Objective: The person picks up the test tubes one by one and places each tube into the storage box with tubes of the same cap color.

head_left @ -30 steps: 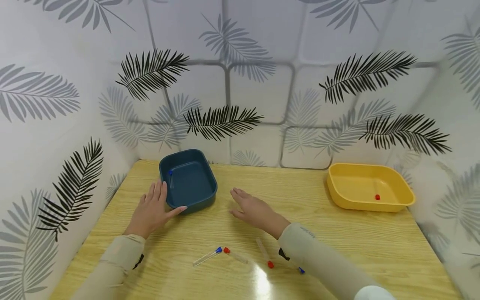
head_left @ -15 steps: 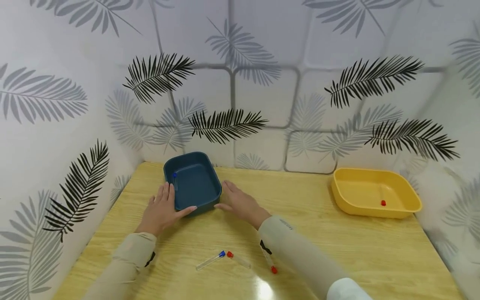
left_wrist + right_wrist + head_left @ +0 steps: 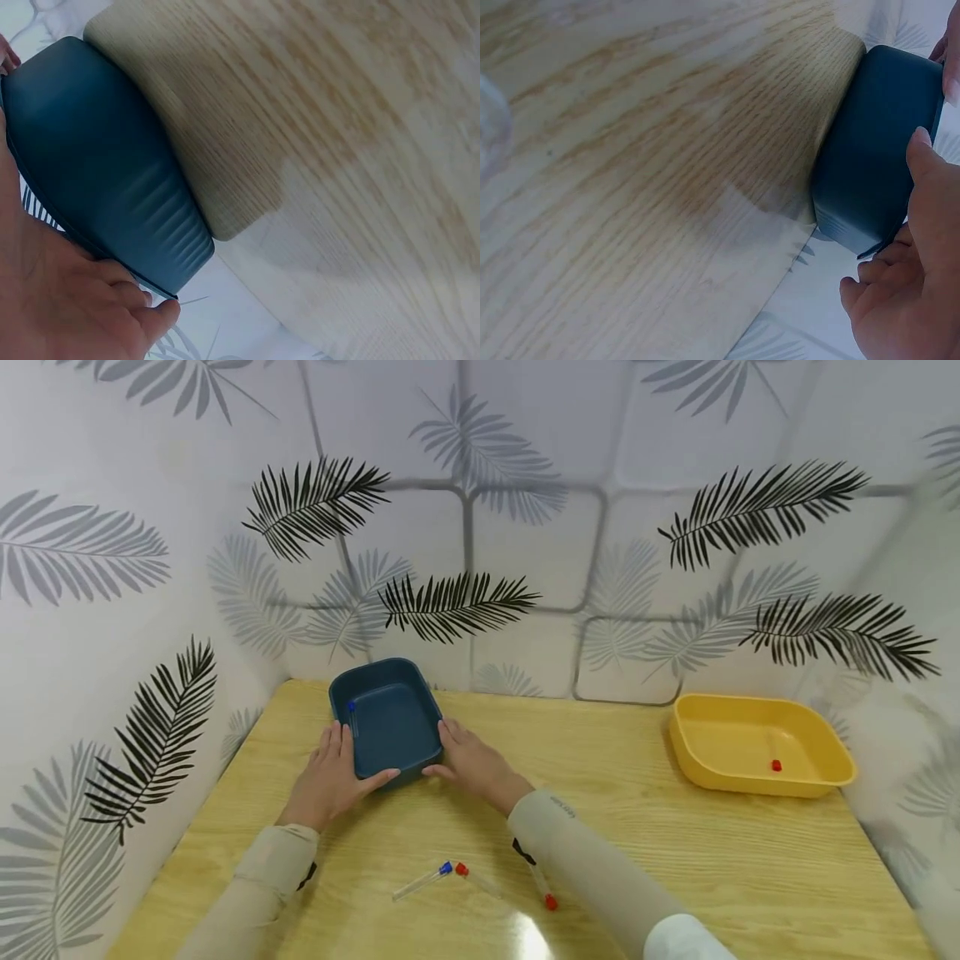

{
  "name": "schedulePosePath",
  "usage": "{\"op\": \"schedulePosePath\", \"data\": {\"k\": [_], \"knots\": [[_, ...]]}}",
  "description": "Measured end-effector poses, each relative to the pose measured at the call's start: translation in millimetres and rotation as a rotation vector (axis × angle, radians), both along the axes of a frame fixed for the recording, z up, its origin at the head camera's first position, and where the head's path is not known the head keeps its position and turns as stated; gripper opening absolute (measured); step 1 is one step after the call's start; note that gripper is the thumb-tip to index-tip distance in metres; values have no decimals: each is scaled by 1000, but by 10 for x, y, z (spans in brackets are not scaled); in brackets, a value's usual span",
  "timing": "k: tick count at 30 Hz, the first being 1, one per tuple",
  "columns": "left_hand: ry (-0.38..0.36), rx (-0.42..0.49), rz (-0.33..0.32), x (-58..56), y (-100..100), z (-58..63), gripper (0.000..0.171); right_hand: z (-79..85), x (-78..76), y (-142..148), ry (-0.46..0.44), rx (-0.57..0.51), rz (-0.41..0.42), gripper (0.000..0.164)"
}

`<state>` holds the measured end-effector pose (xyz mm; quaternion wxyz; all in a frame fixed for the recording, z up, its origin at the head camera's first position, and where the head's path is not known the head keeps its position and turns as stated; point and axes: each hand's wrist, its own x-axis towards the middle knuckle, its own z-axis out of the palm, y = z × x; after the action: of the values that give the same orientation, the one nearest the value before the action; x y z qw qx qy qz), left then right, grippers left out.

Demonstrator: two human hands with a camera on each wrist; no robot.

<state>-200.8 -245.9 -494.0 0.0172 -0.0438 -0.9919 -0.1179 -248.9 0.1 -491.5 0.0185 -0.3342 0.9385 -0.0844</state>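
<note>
A dark blue bin stands at the back left of the table, with a blue-capped test tube inside along its left wall. My left hand holds the bin's near left corner, fingers along the left side and thumb at the front rim. At the near right corner my right hand grips it, the thumb against the front wall and the fingers at the side. Nearer me lie a blue-capped tube and a red-capped tube. Another red-capped tube is partly hidden by my right sleeve.
A yellow bin stands at the back right, holding a tube with a red cap. Patterned wall covering rises behind the wooden table and along its left and right sides.
My right hand has moved left from the open table onto the bin's right side. My left hand stays at the bin. My right sleeve now hides another blue-capped tube seen earlier.
</note>
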Motion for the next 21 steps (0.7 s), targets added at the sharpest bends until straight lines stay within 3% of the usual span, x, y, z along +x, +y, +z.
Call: {"op": "schedulePosePath", "data": {"k": [21], "knots": [[-4,14,-33,-5,38,-13,124,-6,112,121,198,-18,39,63]]}}
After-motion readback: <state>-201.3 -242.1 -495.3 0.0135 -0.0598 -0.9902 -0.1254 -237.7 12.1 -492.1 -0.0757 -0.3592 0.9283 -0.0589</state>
